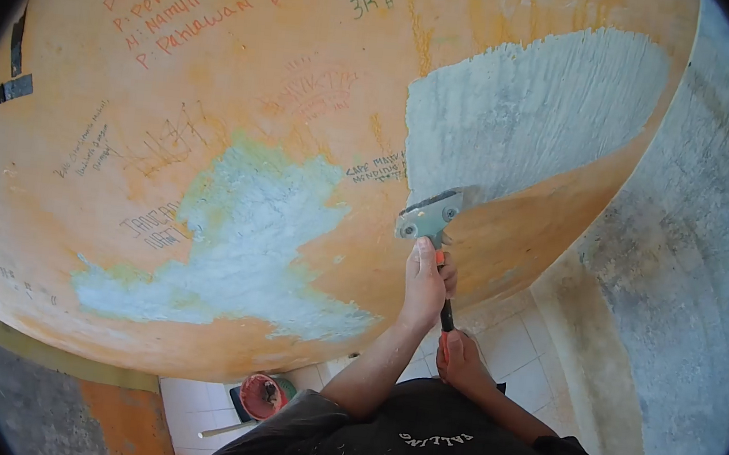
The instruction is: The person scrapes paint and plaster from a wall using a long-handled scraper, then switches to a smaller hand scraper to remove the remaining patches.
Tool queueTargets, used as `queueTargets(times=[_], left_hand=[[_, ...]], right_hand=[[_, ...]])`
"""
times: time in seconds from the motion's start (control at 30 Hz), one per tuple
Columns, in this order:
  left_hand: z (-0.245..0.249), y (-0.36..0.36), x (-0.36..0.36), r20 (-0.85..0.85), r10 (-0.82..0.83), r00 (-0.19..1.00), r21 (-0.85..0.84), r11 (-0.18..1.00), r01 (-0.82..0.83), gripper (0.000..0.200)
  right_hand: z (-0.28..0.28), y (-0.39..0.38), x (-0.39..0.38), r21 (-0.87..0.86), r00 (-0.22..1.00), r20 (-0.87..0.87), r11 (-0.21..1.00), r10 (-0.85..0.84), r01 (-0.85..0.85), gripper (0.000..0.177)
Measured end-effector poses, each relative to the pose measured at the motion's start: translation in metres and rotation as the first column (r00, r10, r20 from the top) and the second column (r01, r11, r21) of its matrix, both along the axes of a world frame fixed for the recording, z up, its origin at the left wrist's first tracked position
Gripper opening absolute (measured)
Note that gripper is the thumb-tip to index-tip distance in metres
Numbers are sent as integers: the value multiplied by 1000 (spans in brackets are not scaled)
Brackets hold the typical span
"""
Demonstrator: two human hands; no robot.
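A paint scraper with a wide metal head and a black and red handle is held up against the orange wall. My left hand is wrapped round the upper handle, just below the head. Lower down, my right hand grips the red end of the handle. The blade lies at the lower left edge of a large pale grey-blue patch with streaks across it. Left of the scraper, a second pale blue patch has ragged greenish edges.
Handwriting in red and black covers parts of the wall. Below stands a red bucket on the tiled floor, with a pale stick beside it. A bare grey wall rises at the right.
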State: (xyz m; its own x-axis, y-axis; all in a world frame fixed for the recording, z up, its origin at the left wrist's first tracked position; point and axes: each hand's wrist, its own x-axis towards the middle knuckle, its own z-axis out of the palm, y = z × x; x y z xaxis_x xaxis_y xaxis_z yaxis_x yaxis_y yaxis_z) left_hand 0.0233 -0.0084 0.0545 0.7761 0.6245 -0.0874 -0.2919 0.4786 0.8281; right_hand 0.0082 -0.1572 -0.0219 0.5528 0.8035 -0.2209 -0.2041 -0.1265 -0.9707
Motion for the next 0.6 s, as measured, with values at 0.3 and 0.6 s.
queueTargets(times=[0.3, 0.6], left_hand=[[25, -3, 6, 28, 0, 1000, -4, 1000, 0, 44], [41, -4, 8, 65, -7, 998, -3, 1000, 8, 45]], right_hand=[[13, -5, 10, -28, 1000, -4, 1000, -5, 5, 50], [33, -7, 15, -91, 1000, 18, 996, -20, 21, 54]])
